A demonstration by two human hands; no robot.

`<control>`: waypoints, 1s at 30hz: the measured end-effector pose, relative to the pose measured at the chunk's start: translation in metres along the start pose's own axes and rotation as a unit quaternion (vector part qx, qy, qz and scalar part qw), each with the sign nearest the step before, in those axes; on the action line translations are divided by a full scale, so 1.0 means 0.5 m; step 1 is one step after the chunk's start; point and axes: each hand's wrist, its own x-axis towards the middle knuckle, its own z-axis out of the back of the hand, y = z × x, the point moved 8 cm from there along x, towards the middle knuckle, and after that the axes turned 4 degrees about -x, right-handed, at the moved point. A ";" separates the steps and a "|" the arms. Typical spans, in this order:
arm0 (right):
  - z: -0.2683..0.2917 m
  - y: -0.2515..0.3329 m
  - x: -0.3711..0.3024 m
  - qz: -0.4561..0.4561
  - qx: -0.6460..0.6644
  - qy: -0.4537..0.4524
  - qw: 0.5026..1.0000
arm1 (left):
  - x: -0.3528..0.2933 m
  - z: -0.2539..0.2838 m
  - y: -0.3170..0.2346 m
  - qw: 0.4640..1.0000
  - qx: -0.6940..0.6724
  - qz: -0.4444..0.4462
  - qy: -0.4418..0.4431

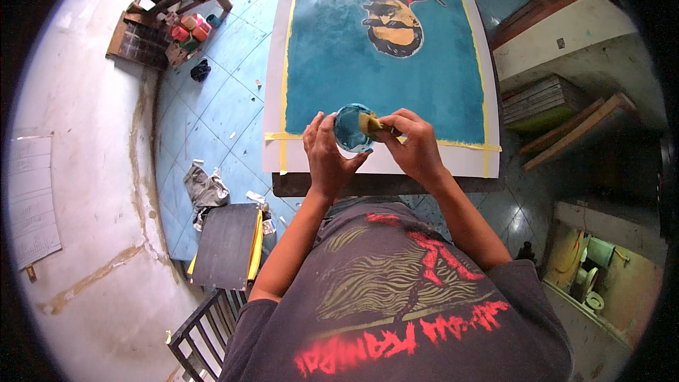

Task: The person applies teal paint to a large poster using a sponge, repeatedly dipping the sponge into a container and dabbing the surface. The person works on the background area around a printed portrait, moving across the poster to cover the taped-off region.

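Observation:
My left hand (327,152) is wrapped around the side of a clear round cup (346,134) with teal paint inside and smeared on its rim. Between the fingers of my right hand (414,143) is a paintbrush (373,124), its tan-yellow head at the right side of the cup's mouth. Both hands are over the near edge of a large painting (318,78). It shows a bearded figure in a red and dark top on a teal ground, upside down from my side. Yellow masking tape (453,146) borders the teal on the white sheet.
A dark board (311,184) juts out beneath the sheet. A black folder (225,244) lies left of me, near a grey cloth (206,187) and a black slatted chair (205,332). Paint bottles (191,28) stand at far left. Wooden planks (576,131) lean on the right.

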 end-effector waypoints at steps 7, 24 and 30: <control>-0.062 0.050 -0.027 0.096 -0.126 -0.018 0.987 | -0.029 0.020 -0.012 0.999 -0.003 -0.048 0.006; -0.080 -0.348 -0.072 -0.318 0.542 -0.063 0.775 | -0.143 0.052 0.083 0.998 0.012 0.061 0.015; -0.094 -0.439 0.013 -0.278 0.215 0.014 0.936 | -0.230 0.076 0.110 0.986 0.053 0.161 0.000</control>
